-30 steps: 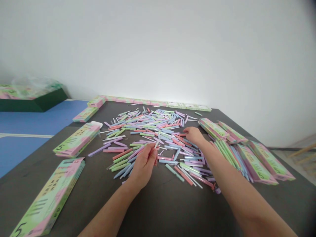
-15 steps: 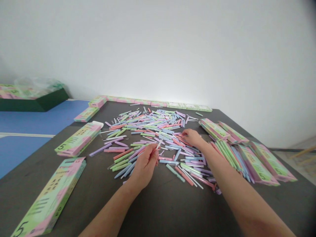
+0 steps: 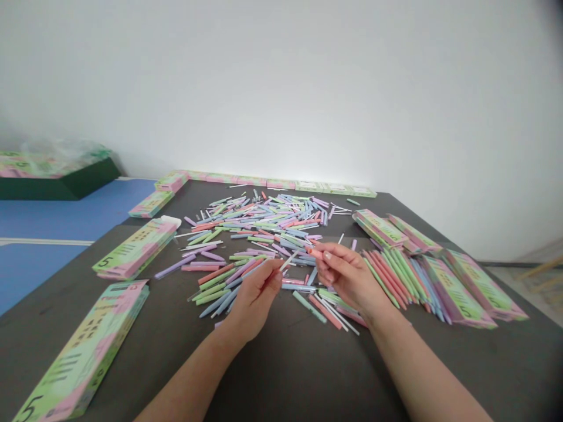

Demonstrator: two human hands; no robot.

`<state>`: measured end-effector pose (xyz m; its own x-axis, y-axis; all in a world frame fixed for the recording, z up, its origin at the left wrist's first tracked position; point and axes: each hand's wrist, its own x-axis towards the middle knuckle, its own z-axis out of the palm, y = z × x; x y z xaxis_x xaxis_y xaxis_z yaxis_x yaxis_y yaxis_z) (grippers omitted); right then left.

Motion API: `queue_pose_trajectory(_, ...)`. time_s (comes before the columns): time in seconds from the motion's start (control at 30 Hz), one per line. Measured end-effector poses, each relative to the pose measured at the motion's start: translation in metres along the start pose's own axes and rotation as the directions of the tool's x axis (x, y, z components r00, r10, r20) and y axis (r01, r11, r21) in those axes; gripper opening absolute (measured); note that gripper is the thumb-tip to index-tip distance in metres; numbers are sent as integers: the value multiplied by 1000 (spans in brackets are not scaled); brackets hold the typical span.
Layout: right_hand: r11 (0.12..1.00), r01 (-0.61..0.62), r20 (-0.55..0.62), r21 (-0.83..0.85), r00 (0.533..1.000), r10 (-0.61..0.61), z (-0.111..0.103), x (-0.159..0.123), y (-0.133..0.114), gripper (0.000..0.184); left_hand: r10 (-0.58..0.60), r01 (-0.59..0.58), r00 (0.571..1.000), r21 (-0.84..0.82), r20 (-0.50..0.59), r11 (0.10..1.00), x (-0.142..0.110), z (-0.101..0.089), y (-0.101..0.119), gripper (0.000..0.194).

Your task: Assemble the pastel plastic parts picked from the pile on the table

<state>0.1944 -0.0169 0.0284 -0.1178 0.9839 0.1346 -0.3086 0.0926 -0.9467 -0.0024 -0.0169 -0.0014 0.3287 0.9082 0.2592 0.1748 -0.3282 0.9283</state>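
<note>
My left hand (image 3: 256,296) is closed on a thin white pen refill (image 3: 290,258), which points up and to the right. Opposite it, my right hand (image 3: 354,278) pinches a red pen barrel (image 3: 315,253), its end facing the refill. The tip of the refill is close to the barrel; whether they touch I cannot tell. Both hands are above a spread pile of loose pastel pen parts (image 3: 264,220) in purple, blue, green and red. Several loose white refills (image 3: 338,313) lie below my right hand.
Sorted red pens (image 3: 387,278), green pens (image 3: 409,272) and blue ones lie at right beside printed boxes (image 3: 460,293). More boxes stand at left, one long box (image 3: 83,351) nearest, and in a row (image 3: 281,184) along the wall. A dark green tray (image 3: 88,179) sits far left.
My right hand has come back from the pile toward my left hand, now with a red pen barrel in its fingers. The left hand still holds the refill in nearly the same place.
</note>
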Motion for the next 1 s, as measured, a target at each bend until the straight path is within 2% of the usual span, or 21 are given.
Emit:
queue_pose_trajectory(0.17, 997, 81, -44, -4, 996, -81, 0, -9, -4, 14, -50, 50, 998, -31, 29, 998, -4, 2, -1, 31)
queue_pose_trajectory(0.33, 986, 162, -105, -48, 981, -166, -7, -12, -6, 13, -24, 22, 995, 19, 97, 1000, -6, 2, 2, 29)
queue_pose_trajectory(0.5, 969, 203, -62, -138, 975, -214, -16, -14, -6, 12, 2, -13, 990, 76, 140, 997, -6, 2, 3, 24)
queue_pose_trajectory(0.73, 957, 193, -19, -217, 979, -202, -20, -18, -3, 14, 40, -60, 981, 104, 188, 993, -5, 1, 7, 23)
queue_pose_trajectory(1.0, 905, 139, 28, -402, 990, -139, -7, -21, -14, 16, 58, -99, 967, 154, 249, 983, -3, 0, 14, 22)
